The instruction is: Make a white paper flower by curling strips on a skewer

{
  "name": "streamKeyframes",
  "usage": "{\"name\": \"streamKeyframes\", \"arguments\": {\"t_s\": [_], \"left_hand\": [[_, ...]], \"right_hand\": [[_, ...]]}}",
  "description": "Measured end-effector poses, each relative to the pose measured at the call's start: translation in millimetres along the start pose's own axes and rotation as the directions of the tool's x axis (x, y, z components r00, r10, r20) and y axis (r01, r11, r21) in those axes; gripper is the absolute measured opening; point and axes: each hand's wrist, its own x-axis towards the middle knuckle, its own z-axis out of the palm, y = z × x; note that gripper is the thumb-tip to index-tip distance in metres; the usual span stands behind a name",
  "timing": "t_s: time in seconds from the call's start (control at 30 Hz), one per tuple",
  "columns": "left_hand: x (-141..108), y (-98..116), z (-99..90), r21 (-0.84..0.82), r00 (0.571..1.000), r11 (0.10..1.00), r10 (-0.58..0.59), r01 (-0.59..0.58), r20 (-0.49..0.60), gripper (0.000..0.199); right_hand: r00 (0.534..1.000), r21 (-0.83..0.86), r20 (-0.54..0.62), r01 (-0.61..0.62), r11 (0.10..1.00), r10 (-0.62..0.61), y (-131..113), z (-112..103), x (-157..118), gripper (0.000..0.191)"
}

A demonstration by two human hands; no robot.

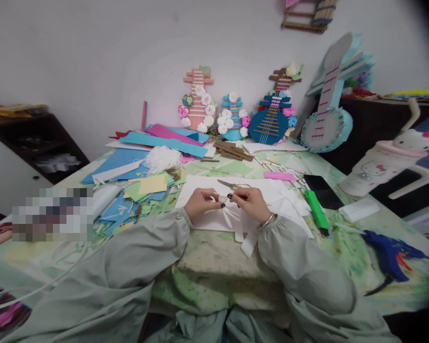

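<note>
My left hand [203, 205] and my right hand [249, 202] meet over white paper sheets [200, 186] at the front of the table. Between their fingertips is a small white paper piece [223, 198], pinched from both sides; its exact shape is too small to make out. Narrow white paper strips [249, 243] lie below and beside the right hand. Just behind the hands rests a pair of scissors [232, 185] with its dark blades pointing left.
Coloured paper scraps [150, 186] and a white string bundle [163, 159] lie left. To the right are a green cutter [316, 212], a black phone [322, 191], a blue glue gun [389, 255] and a tumbler [382, 166]. Decorated paper lutes [268, 125] lean against the wall.
</note>
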Motion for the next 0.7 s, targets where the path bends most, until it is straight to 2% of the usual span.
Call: {"name": "streamKeyframes", "arguments": {"t_s": [0.23, 0.5, 0.7], "left_hand": [[-0.3, -1.5, 2.6, -0.148, 0.995, 0.985, -0.097, 0.091, -0.036, 0.037], [-1.4, 2.0, 3.4, -0.161, 0.994, 0.981, -0.108, 0.106, -0.007, 0.037], [-1.4, 1.1, 3.3, -0.197, 0.994, 0.974, -0.108, 0.110, 0.023, 0.038]], "right_hand": [[0.999, 0.034, 0.034, 0.025, 0.999, -0.026, 1.3, 0.2, -0.5, 0.027], [0.999, 0.089, 0.026, 0.045, 0.995, -0.048, -1.0, -0.6, -0.9, 0.022], [0.989, 0.101, 0.081, 0.112, 0.989, -0.121, -1.0, -2.6, -1.2, 0.035]]}}
